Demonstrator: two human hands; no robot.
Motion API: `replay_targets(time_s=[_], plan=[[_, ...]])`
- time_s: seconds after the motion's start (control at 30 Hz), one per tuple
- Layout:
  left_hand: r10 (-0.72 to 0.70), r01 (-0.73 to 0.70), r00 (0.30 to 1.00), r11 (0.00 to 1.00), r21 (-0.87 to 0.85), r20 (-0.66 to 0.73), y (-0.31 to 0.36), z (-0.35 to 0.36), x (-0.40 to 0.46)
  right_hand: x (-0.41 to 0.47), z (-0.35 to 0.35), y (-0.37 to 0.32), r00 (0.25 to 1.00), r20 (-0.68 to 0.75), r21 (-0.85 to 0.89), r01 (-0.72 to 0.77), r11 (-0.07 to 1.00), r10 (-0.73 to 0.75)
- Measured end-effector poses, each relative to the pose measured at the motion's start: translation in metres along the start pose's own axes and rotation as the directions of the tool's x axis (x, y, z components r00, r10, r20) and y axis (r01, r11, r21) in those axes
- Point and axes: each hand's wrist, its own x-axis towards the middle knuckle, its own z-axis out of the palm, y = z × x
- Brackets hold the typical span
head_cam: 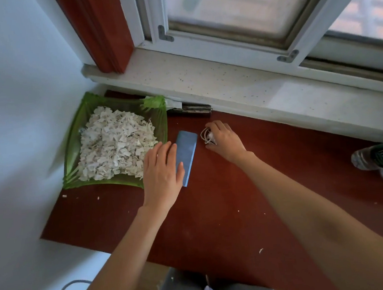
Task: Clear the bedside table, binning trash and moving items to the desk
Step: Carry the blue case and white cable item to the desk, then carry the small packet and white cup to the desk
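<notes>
Red-brown wooden desk under window: left hand lying flat on blue rectangular case, right hand gripping coiled white cable.

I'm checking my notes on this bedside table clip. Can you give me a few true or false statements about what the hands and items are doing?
1. The left hand rests on the blue flat case. True.
2. The right hand holds a coiled white cable. True.
3. The green tray holds coins. False: it holds shredded paper scraps.
4. The blue flat case lies inside the green tray. False: it lies on the red tabletop, beside the tray.
</notes>
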Motion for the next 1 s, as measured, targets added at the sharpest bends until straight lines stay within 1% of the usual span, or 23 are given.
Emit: replay_targets(time_s=[0.13,0.23,0.4,0.47,0.53,0.63,0.77,0.93,1.0], plan=[[0.01,-0.01,1.0,1.0,-0.003,-0.006,-0.001,0.001,0.003,-0.003,-0.003,0.001,1.0,0.01,0.005,-0.013,1.0,0.013],[0.02,-0.02,1.0,1.0,-0.009,0.019,-0.002,0.001,0.005,-0.009,-0.007,0.0,1.0,-0.017,0.031,-0.016,0.999,0.017],[0.054,-0.054,0.997,0.998,-0.009,0.051,0.0,0.0,0.014,-0.04,-0.019,-0.002,0.993,-0.115,0.016,-0.022,1.0,0.024],[0.104,-0.102,0.991,0.995,-0.023,0.08,0.007,0.006,0.017,-0.06,-0.022,-0.001,0.983,-0.176,0.005,-0.044,0.999,0.044],[0.159,-0.153,0.98,0.987,-0.057,0.121,0.017,0.014,0.018,-0.083,-0.022,0.001,0.967,-0.235,-0.007,-0.1,0.995,0.096],[0.23,-0.215,0.96,0.971,-0.102,0.161,0.035,0.027,0.015,-0.121,-0.023,0.008,0.926,-0.314,-0.008,-0.224,0.975,0.21],[0.316,-0.288,0.928,0.945,-0.155,0.198,0.059,0.037,0.006,-0.177,-0.021,0.017,0.84,-0.372,0.046,-0.409,0.911,0.396],[0.419,-0.383,0.879,0.905,-0.187,0.228,0.091,0.036,-0.009,-0.247,-0.016,0.02,0.737,-0.408,0.091,-0.555,0.827,0.539],[0.455,-0.416,0.864,0.887,-0.202,0.215,0.103,0.031,-0.017,-0.276,-0.014,0.018,0.694,-0.417,0.125,-0.596,0.793,0.587]])
